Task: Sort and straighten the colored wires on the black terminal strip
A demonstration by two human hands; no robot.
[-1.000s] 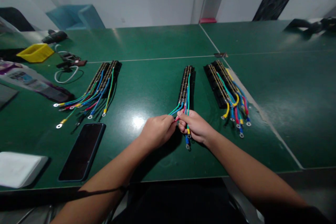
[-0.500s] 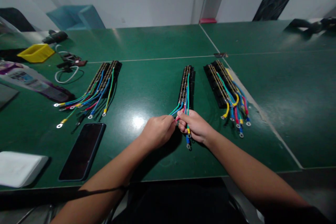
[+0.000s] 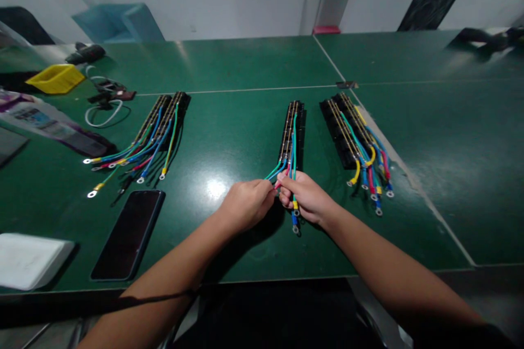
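In front of me lies a black terminal block (image 3: 291, 130) with brass strips and several coloured wires running toward me. My left hand (image 3: 250, 203) pinches a red wire (image 3: 277, 185) from this block. My right hand (image 3: 303, 196) is closed on the same red wire, its thumb and fingers meeting right beside my left fingertips. Green and blue wires pass by my right hand, and ring lugs (image 3: 296, 218) with yellow and blue sleeves poke out below it. The far end of the red wire is hidden by my fingers.
Wired terminal blocks lie to the right (image 3: 344, 128) and left (image 3: 164, 120). A phone (image 3: 127, 235), a white box (image 3: 35, 260), a purple-labelled bottle (image 3: 53, 125), a yellow bin (image 3: 56, 79) and a white cable (image 3: 104, 122) are on the green table (image 3: 229, 142).
Both hands keep their grip on the red wire with almost no movement. The whole view has shifted very slightly.
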